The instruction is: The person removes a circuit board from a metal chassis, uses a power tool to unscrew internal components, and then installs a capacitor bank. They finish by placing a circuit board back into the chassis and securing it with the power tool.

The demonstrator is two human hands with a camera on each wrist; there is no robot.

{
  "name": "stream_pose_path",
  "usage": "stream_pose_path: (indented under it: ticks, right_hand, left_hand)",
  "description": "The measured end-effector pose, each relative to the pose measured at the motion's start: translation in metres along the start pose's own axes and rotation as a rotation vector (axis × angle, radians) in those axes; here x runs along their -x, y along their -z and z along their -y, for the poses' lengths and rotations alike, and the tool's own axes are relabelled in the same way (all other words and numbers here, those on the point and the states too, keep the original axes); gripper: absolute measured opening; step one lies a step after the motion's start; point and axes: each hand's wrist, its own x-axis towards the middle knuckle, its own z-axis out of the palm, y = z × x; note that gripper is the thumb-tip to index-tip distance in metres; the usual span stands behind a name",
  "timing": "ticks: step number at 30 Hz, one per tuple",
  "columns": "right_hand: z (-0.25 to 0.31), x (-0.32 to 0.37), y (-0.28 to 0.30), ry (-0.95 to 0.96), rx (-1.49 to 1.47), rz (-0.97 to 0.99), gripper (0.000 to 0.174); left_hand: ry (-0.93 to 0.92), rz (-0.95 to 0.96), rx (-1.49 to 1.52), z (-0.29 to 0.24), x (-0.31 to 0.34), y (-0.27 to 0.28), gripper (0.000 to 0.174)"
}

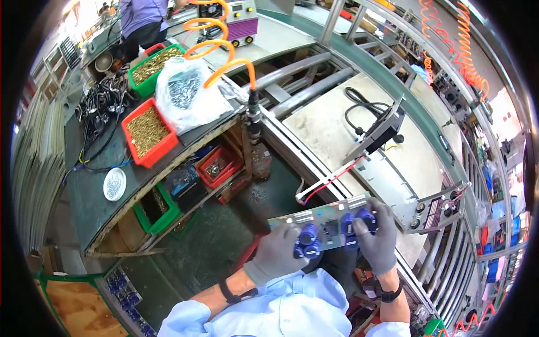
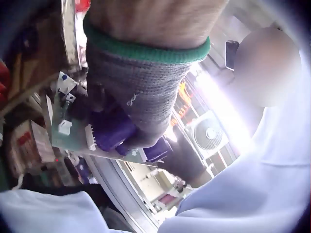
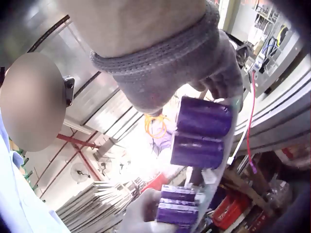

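A circuit board (image 1: 331, 227) with purple-blue cylindrical capacitors is held between two grey-gloved hands above the person's lap. The left hand (image 1: 275, 253) grips its left end, fingers around the capacitors (image 1: 308, 240) there. At the other end the right hand (image 1: 377, 238) holds the board beside more capacitors (image 1: 358, 229). In the left wrist view the left hand (image 2: 136, 97) curls over purple capacitors (image 2: 112, 130) and covers part of the board (image 2: 63, 138). Two large capacitors (image 3: 201, 119) stand under the right hand (image 3: 214, 73) in the right wrist view.
A metal chassis (image 1: 387, 174) with a black part (image 1: 384, 132) and cable lies on the bench to the right. Left are red (image 1: 147, 135) and green bins (image 1: 151, 70) of small parts, a plastic bag (image 1: 188, 92) and a white lid (image 1: 115, 184). A tool (image 1: 254, 115) hangs from an orange coiled hose.
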Motion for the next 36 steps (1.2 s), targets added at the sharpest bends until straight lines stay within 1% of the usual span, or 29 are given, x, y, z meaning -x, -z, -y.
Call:
stream_pose_path:
  ticks: [1,2,5,8,9,11,12,13,14,16,18,20,22,24,26,27,28,30,31,33,36]
  right_hand:
    - [-0.007,-0.006,0.004,-0.066,0.010,-0.050,0.049]
    - [-0.016,-0.010,0.002,-0.091,0.018,-0.081,0.050]
    - [-0.041,-0.027,0.006,-0.138,0.049,-0.074,0.056]
    - [-0.066,-0.036,-0.003,-0.151,0.025,-0.057,0.064]
    - [-0.072,-0.035,-0.009,-0.151,0.030,-0.065,0.067]
    - [-0.083,-0.035,-0.015,-0.167,0.044,-0.050,0.074]
    - [-0.084,-0.035,-0.017,-0.143,0.101,-0.064,0.074]
    - [-0.084,-0.034,-0.018,-0.119,0.157,-0.078,0.074]
    - [-0.083,-0.031,-0.019,-0.097,0.209,-0.088,0.074]
    - [-0.082,-0.029,-0.021,-0.012,0.229,-0.114,0.069]
    - [-0.084,-0.031,-0.021,0.018,0.195,-0.071,0.062]
    - [-0.109,-0.027,-0.028,-0.047,-0.025,-0.078,0.054]
    - [-0.119,-0.027,-0.028,-0.084,-0.056,-0.048,0.048]
    - [-0.123,-0.030,-0.026,-0.173,-0.010,-0.008,0.047]
    - [-0.123,-0.036,-0.022,-0.136,0.100,0.031,0.051]
    - [-0.120,-0.035,-0.023,-0.140,0.142,0.029,0.055]
    - [-0.119,-0.036,-0.020,-0.131,0.242,0.068,0.058]
    - [-0.108,-0.031,-0.021,0.047,0.676,-0.030,0.060]
    - [-0.107,-0.025,-0.028,0.075,0.611,-0.022,0.062]
    - [-0.107,-0.018,-0.040,0.184,0.713,-0.043,0.061]
    - [-0.115,-0.025,-0.038,0.005,0.627,0.042,0.055]
  left_hand:
    - [-0.015,0.019,0.039,-0.005,-0.013,-0.013,0.056]
    - [-0.016,0.018,0.041,-0.006,-0.020,-0.025,0.057]
    - [-0.013,0.013,0.026,-0.011,-0.039,-0.062,0.058]
    - [0.032,0.016,0.005,-0.014,-0.047,-0.077,0.059]
    - [0.066,0.058,-0.013,-0.014,-0.045,-0.081,0.059]
    - [0.076,0.065,-0.029,-0.012,-0.043,-0.087,0.060]
    - [0.078,0.069,-0.037,-0.010,-0.043,-0.090,0.060]
    - [0.099,0.116,-0.044,-0.009,-0.043,-0.090,0.061]
    - [0.111,0.114,-0.057,-0.009,-0.042,-0.095,0.065]
    - [0.149,0.104,-0.107,-0.008,-0.041,-0.107,0.073]
    - [0.120,0.116,-0.216,-0.008,-0.036,-0.117,0.073]
    - [0.106,0.058,-0.159,-0.007,-0.031,-0.120,0.073]
    - [0.053,-0.091,-0.122,-0.002,-0.025,-0.128,0.075]
    - [0.083,-0.049,-0.128,-0.005,-0.020,-0.128,0.076]
    - [0.152,-0.020,-0.174,-0.015,-0.022,-0.129,0.071]
    - [0.197,0.061,-0.226,-0.018,-0.024,-0.139,0.063]
    - [0.215,0.021,-0.340,-0.020,-0.026,-0.153,0.057]
    - [0.256,0.044,-0.395,-0.028,-0.030,-0.155,0.053]
    - [0.257,0.072,-0.409,-0.029,-0.031,-0.155,0.052]
    - [0.246,0.136,-0.434,-0.030,-0.035,-0.152,0.051]
    - [0.160,0.000,-0.409,-0.025,-0.029,-0.149,0.051]
